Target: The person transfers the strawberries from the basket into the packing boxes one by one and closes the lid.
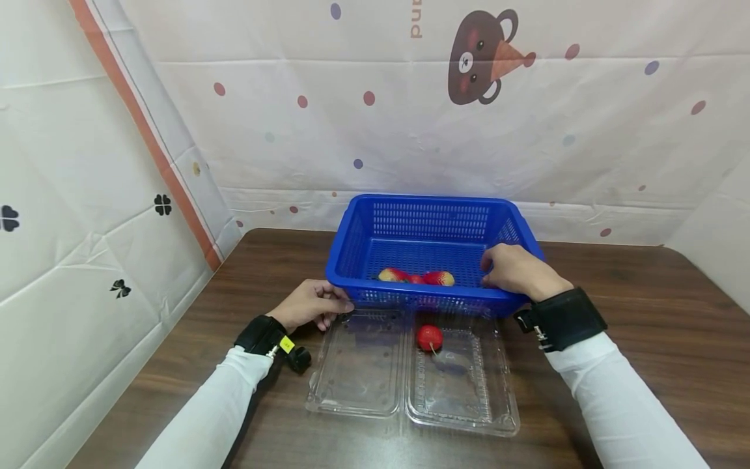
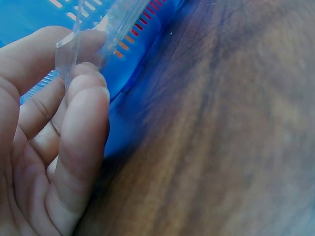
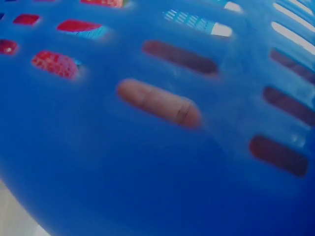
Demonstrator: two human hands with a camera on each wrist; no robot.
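Note:
My left hand pinches the far left corner of a clear plastic clamshell box, which lies unfolded; the clear plastic edge shows between thumb and fingers in the left wrist view. In its right half sits a round red fruit with a thin pale stem. Behind it stands a blue slotted basket with red-and-yellow strawberries near its front wall. Over the basket's right side, my right hand reaches in with bent fingers. A finger shows through a slot; I cannot tell whether the hand holds anything.
Basket and box stand on a dark brown wooden table. A white patterned sheet hangs behind the table and along its left side. The basket's front wall rises right behind the box's far edge.

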